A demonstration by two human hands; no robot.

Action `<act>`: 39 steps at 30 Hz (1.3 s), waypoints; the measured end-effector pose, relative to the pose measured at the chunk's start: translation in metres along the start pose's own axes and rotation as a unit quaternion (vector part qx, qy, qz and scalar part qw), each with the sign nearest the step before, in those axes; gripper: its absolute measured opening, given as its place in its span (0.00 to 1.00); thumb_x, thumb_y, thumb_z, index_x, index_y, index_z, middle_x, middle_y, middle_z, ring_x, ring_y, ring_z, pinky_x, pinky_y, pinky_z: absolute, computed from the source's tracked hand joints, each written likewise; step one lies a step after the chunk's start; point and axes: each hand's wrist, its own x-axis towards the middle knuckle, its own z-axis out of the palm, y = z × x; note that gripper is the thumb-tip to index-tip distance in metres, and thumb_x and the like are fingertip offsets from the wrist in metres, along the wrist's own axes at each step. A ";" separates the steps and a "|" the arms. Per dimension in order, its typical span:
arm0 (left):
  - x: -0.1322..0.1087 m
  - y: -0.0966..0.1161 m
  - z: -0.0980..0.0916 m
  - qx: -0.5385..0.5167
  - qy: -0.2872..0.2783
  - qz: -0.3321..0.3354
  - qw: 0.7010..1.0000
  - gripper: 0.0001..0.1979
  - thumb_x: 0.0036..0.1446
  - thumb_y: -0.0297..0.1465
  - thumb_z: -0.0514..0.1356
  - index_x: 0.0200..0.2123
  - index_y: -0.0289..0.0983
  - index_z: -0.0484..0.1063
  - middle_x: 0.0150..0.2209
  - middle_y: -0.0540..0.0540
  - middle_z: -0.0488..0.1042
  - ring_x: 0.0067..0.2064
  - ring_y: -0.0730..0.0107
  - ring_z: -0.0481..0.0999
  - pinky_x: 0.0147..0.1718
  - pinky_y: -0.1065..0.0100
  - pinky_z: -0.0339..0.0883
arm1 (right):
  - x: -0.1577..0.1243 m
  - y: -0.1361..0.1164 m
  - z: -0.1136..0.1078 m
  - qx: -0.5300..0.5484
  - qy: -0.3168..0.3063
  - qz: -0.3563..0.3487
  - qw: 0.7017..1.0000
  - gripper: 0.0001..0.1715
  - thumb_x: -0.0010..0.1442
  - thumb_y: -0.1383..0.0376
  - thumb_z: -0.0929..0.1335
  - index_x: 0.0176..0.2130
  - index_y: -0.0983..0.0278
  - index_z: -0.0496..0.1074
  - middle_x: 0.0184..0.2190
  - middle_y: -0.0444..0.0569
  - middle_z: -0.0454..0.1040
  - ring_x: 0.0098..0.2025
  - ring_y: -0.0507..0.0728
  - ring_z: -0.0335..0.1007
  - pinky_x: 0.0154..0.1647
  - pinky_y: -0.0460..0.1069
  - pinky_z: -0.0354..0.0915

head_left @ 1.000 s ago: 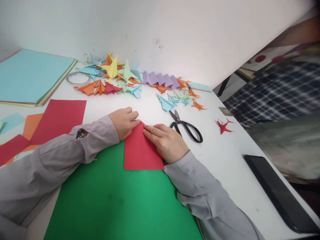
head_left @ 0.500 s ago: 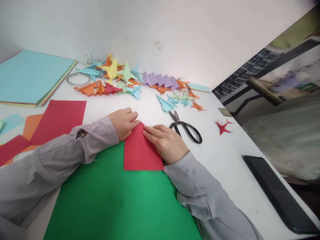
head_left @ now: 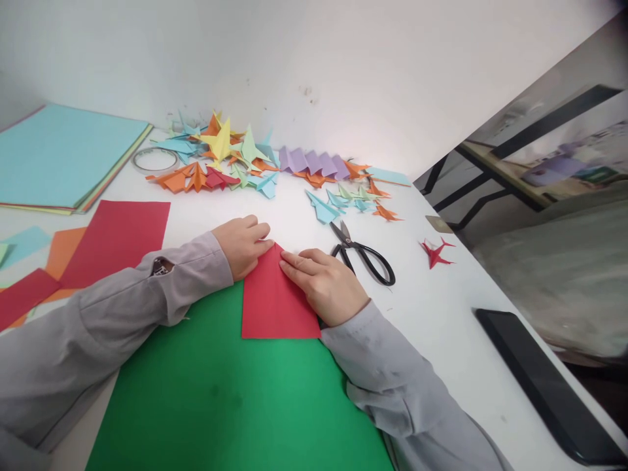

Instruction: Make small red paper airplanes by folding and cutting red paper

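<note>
A red sheet of paper (head_left: 275, 304) with its top folded to a point lies on the large green sheet (head_left: 230, 399). My left hand (head_left: 241, 246) has curled fingers closed at the paper's upper left edge, close to the tip. Across the sloping right edge, my right hand (head_left: 326, 281) has its fingers together, pressing and holding the paper; its thumb is hidden. Black-handled scissors (head_left: 363, 252) lie partly open just beyond the right hand. Both hands come from grey sleeves.
Folded paper figures (head_left: 216, 150) in several colours line the wall. A paper stack (head_left: 63, 157) and tape roll (head_left: 155, 159) are at the back left, with loose red paper (head_left: 118, 242) nearer. At right lie a small red paper figure (head_left: 436, 254) and a black flat object (head_left: 544, 379).
Both hands keep almost the same place on the red paper. The view has shifted slightly, and a dark checked cloth beyond the table at the right is gone from sight.
</note>
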 end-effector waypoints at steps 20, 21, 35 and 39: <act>-0.002 0.002 0.001 -0.011 0.001 -0.032 0.999 0.21 0.49 0.25 0.51 0.48 0.34 0.68 0.39 0.38 0.68 0.35 0.61 0.63 0.34 0.60 0.61 | 0.000 0.000 0.001 -0.004 -0.002 0.000 1.000 0.18 0.62 0.71 0.58 0.48 0.67 0.70 0.51 0.51 0.70 0.44 0.58 0.64 0.38 0.54 0.68; -0.003 0.002 0.002 -0.012 0.002 -0.035 0.999 0.21 0.49 0.25 0.52 0.48 0.35 0.68 0.39 0.38 0.67 0.35 0.62 0.63 0.34 0.60 0.60 | 0.000 0.000 0.001 -0.002 -0.002 0.001 1.000 0.18 0.62 0.71 0.58 0.48 0.67 0.70 0.51 0.51 0.70 0.45 0.58 0.64 0.38 0.54 0.68; -0.002 0.004 0.000 -0.001 -0.004 -0.050 0.999 0.21 0.49 0.26 0.53 0.48 0.36 0.68 0.40 0.38 0.67 0.35 0.61 0.63 0.32 0.61 0.60 | 0.001 -0.001 0.000 -0.002 -0.006 0.001 1.000 0.18 0.63 0.70 0.57 0.48 0.67 0.70 0.50 0.51 0.70 0.44 0.58 0.64 0.38 0.53 0.68; -0.001 0.005 0.000 -0.003 -0.006 -0.052 0.999 0.20 0.48 0.26 0.53 0.47 0.34 0.68 0.40 0.37 0.68 0.36 0.60 0.64 0.32 0.60 0.60 | 0.001 -0.001 0.000 -0.005 -0.001 0.003 1.000 0.18 0.62 0.70 0.59 0.48 0.67 0.70 0.50 0.51 0.70 0.44 0.58 0.64 0.38 0.53 0.68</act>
